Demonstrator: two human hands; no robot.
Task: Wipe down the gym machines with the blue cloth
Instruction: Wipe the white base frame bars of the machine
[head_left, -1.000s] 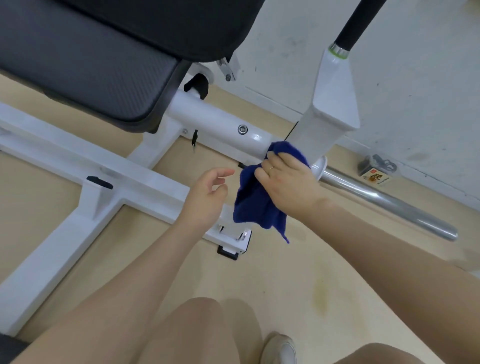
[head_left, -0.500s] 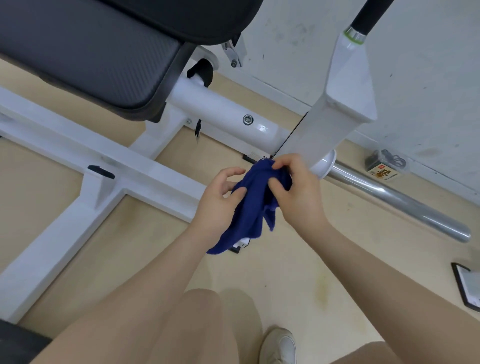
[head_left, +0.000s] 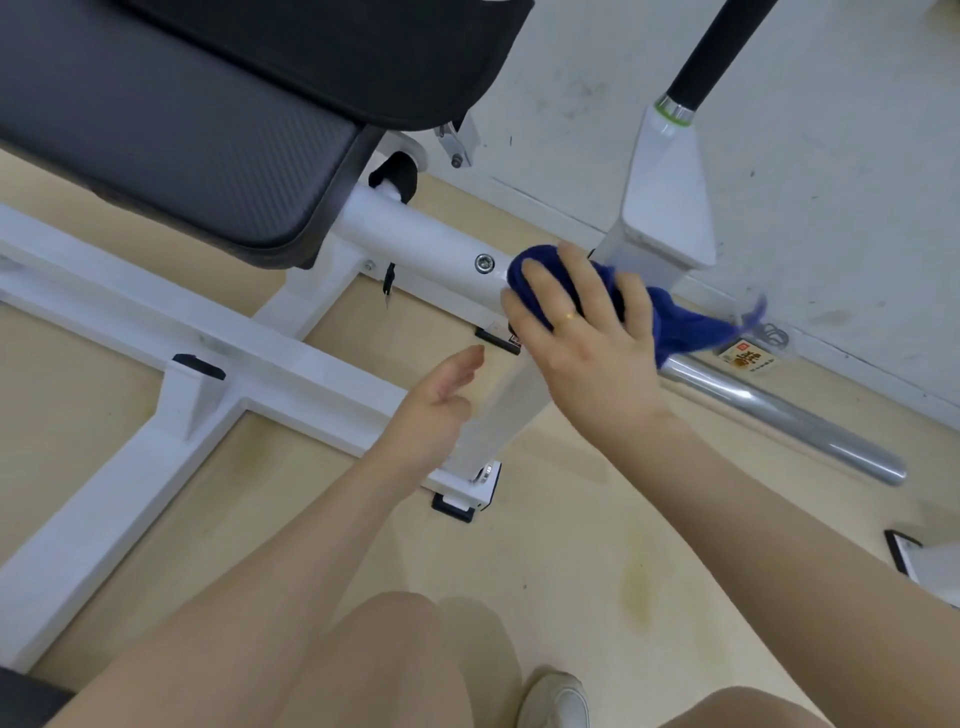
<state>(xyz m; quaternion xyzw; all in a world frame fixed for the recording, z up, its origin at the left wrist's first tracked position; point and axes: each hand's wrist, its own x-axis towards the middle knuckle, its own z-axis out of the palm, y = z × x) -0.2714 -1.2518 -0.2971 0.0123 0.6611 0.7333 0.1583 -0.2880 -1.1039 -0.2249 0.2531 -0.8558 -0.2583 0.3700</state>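
On the white tube (head_left: 415, 236), right hand (head_left: 587, 332) presses blue cloth (head_left: 675, 322) flat-fingered; tube's length runs up-left; left hand (head_left: 441, 400) hangs relaxed, empty.

The left hand (head_left: 441, 400) has let go of the blue cloth (head_left: 675, 325) and hangs free with loose fingers. The right hand (head_left: 582, 332) has spread flat over the cloth, pressing it onto the white tube (head_left: 415, 239) ahead.

Two hands: left hand (head_left: 441, 400), right hand (head_left: 587, 338). One blue cloth (head_left: 685, 327). One black pad (head_left: 171, 130). One chrome bar (head_left: 779, 410). One shoe (head_left: 556, 701). One bolt (head_left: 484, 263).
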